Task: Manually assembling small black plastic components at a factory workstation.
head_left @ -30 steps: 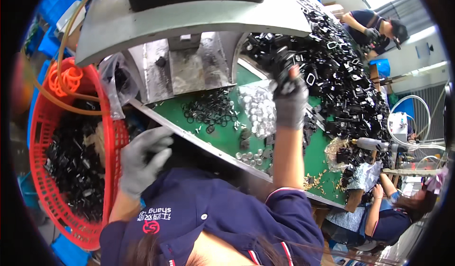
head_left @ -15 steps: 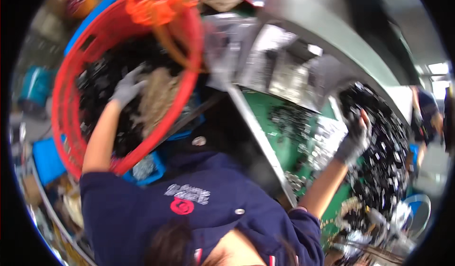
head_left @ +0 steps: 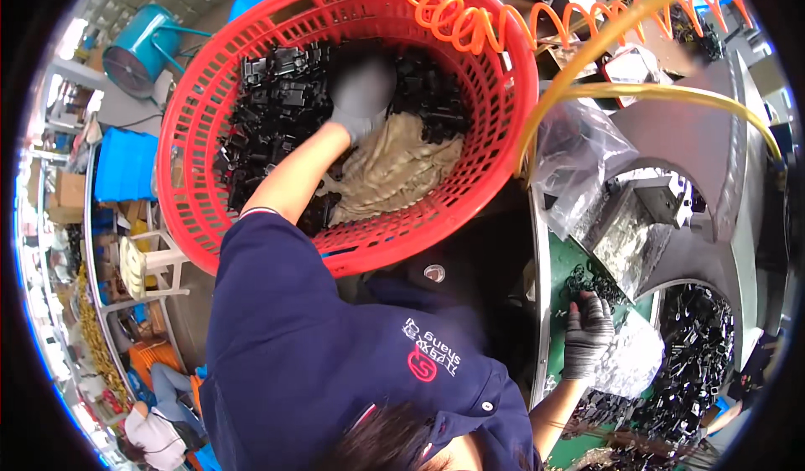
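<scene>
My left hand (head_left: 359, 117), in a grey glove, reaches into a large red plastic basket (head_left: 189, 211) heaped with small black plastic parts (head_left: 285, 85). Its fingers are smeared, so their grip cannot be made out. A crumpled beige cloth (head_left: 398, 169) lies on the parts, right beside that hand. My right hand (head_left: 587, 337), in a grey glove with bare fingertips, is over the green worktop (head_left: 563, 261) with its fingers extended and nothing visible in them. Near its fingertips is a small cluster of black parts (head_left: 589, 280); beside it lies a shiny whitish heap (head_left: 631, 355).
A grey machine frame (head_left: 713, 144) with a metal chute (head_left: 625, 240) rises at the right, above more black parts (head_left: 692, 345). An orange coiled hose (head_left: 470, 26) and a yellow tube (head_left: 579, 47) cross the basket's right rim. A white stool (head_left: 155, 261) and a seated person (head_left: 159, 433) are at left.
The view has swung, bringing the basket nearer the middle. My left hand has stayed in the basket by the cloth. My right hand has shifted to beside the whitish heap.
</scene>
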### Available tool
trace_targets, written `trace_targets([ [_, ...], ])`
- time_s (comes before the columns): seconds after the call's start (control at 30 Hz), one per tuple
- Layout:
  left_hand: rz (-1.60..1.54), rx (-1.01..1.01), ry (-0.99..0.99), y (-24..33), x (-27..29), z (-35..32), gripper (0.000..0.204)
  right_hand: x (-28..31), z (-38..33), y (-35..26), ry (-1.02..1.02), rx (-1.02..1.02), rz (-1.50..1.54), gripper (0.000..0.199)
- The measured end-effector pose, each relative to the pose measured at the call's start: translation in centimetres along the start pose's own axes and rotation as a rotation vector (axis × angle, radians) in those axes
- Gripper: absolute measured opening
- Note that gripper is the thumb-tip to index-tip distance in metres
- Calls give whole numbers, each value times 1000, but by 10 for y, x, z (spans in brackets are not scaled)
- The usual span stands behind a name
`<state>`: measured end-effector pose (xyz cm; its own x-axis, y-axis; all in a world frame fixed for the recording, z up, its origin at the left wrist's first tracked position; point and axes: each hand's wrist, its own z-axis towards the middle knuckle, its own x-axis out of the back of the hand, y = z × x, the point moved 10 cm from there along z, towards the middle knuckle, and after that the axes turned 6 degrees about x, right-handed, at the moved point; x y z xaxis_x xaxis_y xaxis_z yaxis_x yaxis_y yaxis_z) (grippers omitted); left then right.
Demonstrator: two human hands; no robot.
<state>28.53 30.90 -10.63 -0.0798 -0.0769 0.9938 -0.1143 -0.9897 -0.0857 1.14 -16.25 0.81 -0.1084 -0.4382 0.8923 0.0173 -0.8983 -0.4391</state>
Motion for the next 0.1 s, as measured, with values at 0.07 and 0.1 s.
trace_targets([
  [0.07,-25,213,286,-28,47,33,76,-4,0,10,-46,-77,-17,31],
  [0.1,-52,298,167,-42,49,58,84,0,-1,4,11,-33,65,28],
])
